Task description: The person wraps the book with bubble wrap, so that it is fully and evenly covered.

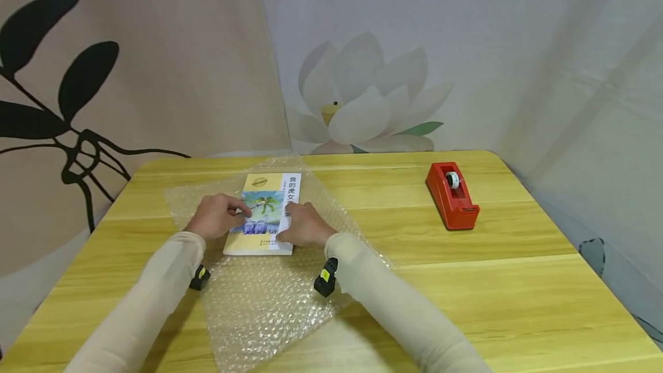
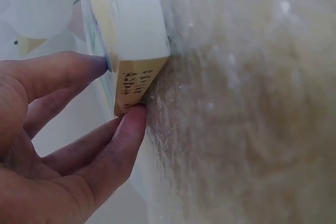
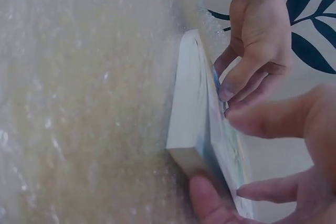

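A paperback book [image 1: 264, 203] lies face up on a sheet of bubble wrap [image 1: 269, 304]; its cover has a yellow ground, a picture of a green plant and a white strip on the right. My left hand [image 1: 214, 217] holds it by the left side, one fingertip on the cover and another against the edge in the left wrist view. At the opposite side my right hand [image 1: 308, 226] grips the book, its thumb and fingers around edge and cover. The right wrist view shows the cover slightly lifted from the white pages [image 3: 189, 108].
A red tape dispenser [image 1: 453, 200] with a small roll of tape stands at the right of the wooden table [image 1: 518, 304]. Behind the table hangs a pale curtain [image 1: 207, 73] printed with a lotus and dark leaves.
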Demonstrator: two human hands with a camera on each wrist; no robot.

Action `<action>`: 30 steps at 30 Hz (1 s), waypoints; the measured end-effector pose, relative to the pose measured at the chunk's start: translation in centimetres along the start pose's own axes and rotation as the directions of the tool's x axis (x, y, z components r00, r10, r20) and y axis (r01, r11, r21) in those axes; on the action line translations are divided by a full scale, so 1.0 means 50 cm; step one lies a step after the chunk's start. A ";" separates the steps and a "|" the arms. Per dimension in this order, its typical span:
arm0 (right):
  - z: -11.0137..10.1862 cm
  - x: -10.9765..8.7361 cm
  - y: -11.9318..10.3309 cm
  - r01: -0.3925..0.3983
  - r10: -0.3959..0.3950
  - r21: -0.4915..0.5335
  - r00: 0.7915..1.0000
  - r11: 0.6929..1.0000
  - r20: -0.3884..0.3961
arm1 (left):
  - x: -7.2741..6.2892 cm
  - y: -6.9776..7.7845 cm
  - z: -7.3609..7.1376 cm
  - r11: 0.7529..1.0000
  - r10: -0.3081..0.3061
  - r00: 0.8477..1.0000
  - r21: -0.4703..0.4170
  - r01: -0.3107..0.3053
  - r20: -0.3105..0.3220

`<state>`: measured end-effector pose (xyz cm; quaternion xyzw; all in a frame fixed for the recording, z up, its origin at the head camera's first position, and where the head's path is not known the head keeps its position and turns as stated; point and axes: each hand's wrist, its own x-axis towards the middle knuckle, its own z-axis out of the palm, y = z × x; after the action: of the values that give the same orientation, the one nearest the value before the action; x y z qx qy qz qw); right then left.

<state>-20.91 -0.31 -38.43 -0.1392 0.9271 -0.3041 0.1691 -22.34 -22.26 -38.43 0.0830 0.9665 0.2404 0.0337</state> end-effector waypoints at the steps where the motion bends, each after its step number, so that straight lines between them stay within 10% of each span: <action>1: -0.002 -0.002 -0.001 -0.001 0.001 -0.002 1.000 1.000 0.010 | 0.000 0.000 0.000 1.000 -0.002 1.000 0.000 0.002 -0.002; 16: -0.018 -0.113 -0.029 0.254 -0.227 -0.313 0.967 0.915 0.119 | -0.003 -0.006 0.002 0.999 -0.028 1.000 -0.025 0.029 0.005; 20: 0.003 -0.161 -0.040 0.400 -0.326 -0.378 0.913 0.835 0.245 | -0.003 -0.006 0.001 0.999 -0.029 0.999 -0.038 0.030 0.015; 26: 0.039 -0.216 -0.033 0.604 -0.416 -0.484 0.793 0.634 0.445 | -0.005 -0.006 0.002 0.997 -0.061 0.998 -0.052 0.063 0.033; 30: 0.057 -0.234 -0.026 0.628 -0.414 -0.512 0.775 0.587 0.477 | -0.001 -0.004 0.000 0.997 -0.056 0.997 -0.042 0.058 0.047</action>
<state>-9.03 1.45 -37.11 -0.5028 0.8502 0.0239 0.1542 -22.33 -22.45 -38.53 0.0602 0.9620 0.2582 0.0646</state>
